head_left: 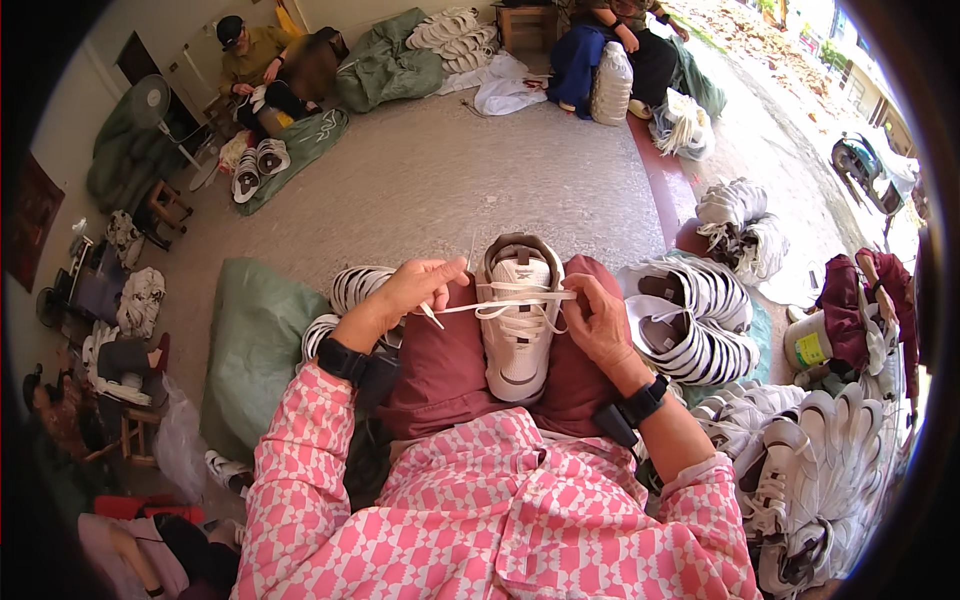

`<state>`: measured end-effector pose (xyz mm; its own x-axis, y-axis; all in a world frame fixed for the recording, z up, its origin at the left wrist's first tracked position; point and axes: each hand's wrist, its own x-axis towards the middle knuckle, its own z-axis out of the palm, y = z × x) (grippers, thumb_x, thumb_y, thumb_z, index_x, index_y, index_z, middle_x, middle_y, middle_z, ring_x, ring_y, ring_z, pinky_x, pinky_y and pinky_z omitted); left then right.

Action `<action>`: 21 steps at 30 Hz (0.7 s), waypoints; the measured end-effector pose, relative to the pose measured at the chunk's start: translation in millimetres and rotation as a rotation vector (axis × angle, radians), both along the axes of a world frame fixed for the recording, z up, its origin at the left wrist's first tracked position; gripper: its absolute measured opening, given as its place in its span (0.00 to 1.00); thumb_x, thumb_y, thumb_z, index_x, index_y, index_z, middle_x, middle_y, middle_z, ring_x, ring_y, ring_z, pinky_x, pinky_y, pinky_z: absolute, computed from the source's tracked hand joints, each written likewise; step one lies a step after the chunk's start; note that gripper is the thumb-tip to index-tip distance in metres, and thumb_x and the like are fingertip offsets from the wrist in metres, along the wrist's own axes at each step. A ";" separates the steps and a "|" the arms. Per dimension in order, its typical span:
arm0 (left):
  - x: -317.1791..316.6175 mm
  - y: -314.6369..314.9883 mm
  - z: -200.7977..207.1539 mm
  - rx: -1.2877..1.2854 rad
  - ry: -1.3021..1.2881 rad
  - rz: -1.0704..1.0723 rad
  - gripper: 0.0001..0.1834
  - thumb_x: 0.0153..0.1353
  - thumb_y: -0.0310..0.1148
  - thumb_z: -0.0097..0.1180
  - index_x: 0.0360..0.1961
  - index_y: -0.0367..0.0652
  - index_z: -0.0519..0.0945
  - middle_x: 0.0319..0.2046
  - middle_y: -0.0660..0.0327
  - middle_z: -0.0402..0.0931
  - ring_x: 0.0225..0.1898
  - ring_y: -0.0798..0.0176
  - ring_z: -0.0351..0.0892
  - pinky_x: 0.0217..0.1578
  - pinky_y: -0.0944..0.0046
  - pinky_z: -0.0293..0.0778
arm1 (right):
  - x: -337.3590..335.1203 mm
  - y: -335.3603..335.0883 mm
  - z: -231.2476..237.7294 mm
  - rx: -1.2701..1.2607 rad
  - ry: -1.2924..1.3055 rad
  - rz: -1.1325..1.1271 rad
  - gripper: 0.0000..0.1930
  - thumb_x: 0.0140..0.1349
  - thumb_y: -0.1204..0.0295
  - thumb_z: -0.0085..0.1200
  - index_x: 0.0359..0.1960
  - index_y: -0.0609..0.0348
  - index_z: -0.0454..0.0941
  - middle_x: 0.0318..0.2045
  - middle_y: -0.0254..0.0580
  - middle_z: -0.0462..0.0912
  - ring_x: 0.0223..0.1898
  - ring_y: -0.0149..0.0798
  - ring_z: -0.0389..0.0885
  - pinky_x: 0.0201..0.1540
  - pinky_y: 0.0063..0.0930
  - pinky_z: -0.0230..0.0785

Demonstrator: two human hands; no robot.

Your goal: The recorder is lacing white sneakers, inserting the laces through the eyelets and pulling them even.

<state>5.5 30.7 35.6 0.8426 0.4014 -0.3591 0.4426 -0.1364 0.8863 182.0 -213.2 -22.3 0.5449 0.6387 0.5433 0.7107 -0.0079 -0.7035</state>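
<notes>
Your left hand (408, 288) pinches one end of a white shoelace (470, 305), drawn taut across the white sneaker (518, 335) resting on your lap. Your right hand (598, 318) has its fingers closed on the lace at the sneaker's eyelets, beside stacked sneakers (690, 325).
</notes>
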 end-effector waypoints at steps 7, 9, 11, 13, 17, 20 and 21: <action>-31.0 3.6 -10.0 -0.392 -0.204 -0.242 0.28 0.53 0.24 0.66 0.56 0.37 0.74 0.42 0.67 0.72 0.44 0.74 0.72 0.47 0.73 0.72 | 3.8 -1.1 -8.7 -0.027 0.076 0.008 0.10 0.53 0.79 0.53 0.39 0.58 0.76 0.21 0.36 0.76 0.17 0.29 0.72 0.22 0.24 0.65; -34.6 5.4 -15.2 -0.304 -0.200 -0.198 0.24 0.56 0.24 0.64 0.56 0.37 0.74 0.41 0.66 0.74 0.43 0.74 0.73 0.46 0.73 0.72 | 5.5 -1.7 -11.0 -0.041 0.078 0.003 0.10 0.53 0.78 0.53 0.38 0.57 0.76 0.20 0.35 0.74 0.17 0.28 0.71 0.22 0.23 0.64; -37.2 8.2 -22.9 -0.269 -0.201 -0.141 0.21 0.58 0.23 0.61 0.54 0.37 0.75 0.39 0.67 0.75 0.41 0.73 0.74 0.44 0.74 0.73 | 3.9 -0.1 -8.5 -0.037 0.073 0.004 0.10 0.53 0.78 0.54 0.38 0.57 0.76 0.20 0.34 0.74 0.17 0.27 0.71 0.22 0.23 0.63; -35.3 6.3 -23.2 -0.237 -0.202 -0.089 0.19 0.59 0.22 0.59 0.53 0.37 0.76 0.37 0.68 0.76 0.39 0.73 0.75 0.42 0.74 0.73 | 2.3 0.3 -4.8 -0.034 0.068 -0.001 0.09 0.53 0.78 0.54 0.38 0.57 0.76 0.19 0.34 0.73 0.17 0.27 0.70 0.22 0.23 0.63; -6.5 -17.8 -12.7 0.035 -0.358 -0.041 0.14 0.65 0.29 0.56 0.50 0.38 0.78 0.39 0.69 0.78 0.37 0.76 0.75 0.39 0.74 0.72 | 0.1 0.6 -0.2 -0.065 0.028 -0.011 0.10 0.53 0.77 0.54 0.39 0.56 0.76 0.18 0.34 0.72 0.17 0.27 0.70 0.22 0.23 0.63; 25.0 -41.2 -1.8 0.397 -0.357 -0.182 0.11 0.61 0.33 0.59 0.44 0.43 0.81 0.34 0.67 0.76 0.34 0.71 0.75 0.35 0.70 0.71 | 2.2 -0.3 -4.1 -0.061 0.010 -0.009 0.12 0.53 0.77 0.54 0.40 0.56 0.76 0.18 0.33 0.72 0.17 0.27 0.70 0.22 0.24 0.63; 32.2 -49.0 0.9 0.592 -0.356 -0.214 0.10 0.59 0.34 0.61 0.41 0.44 0.81 0.32 0.65 0.76 0.33 0.67 0.77 0.35 0.68 0.72 | 1.9 -0.4 -4.8 -0.060 0.023 -0.009 0.12 0.53 0.77 0.54 0.41 0.55 0.76 0.19 0.34 0.72 0.17 0.27 0.70 0.22 0.24 0.63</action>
